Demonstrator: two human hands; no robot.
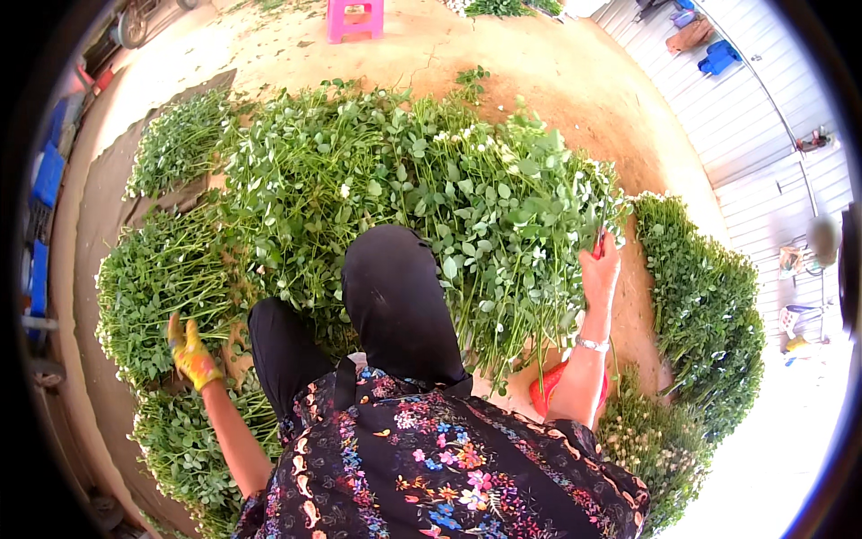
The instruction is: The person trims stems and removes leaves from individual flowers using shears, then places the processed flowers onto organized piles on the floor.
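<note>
My left hand (191,352), in a yellow patterned glove, has its fingers apart over a pile of cut leafy green stems (157,283) at the left, holding nothing that I can see. My bare right hand (595,265), with a metal band at the wrist, grips red-handled shears (600,241) at the right edge of the large middle bed of leafy stems (489,198), some carrying small pale buds. Beside my right forearm lies a red object (548,384), partly hidden.
More bundles lie along the right (691,314) and at the back left (175,135). A pink stool (355,31) stands on the dirt floor (566,81). Blue crates (47,175) line the left edge; a corrugated metal wall (709,117) with hanging items is at the right.
</note>
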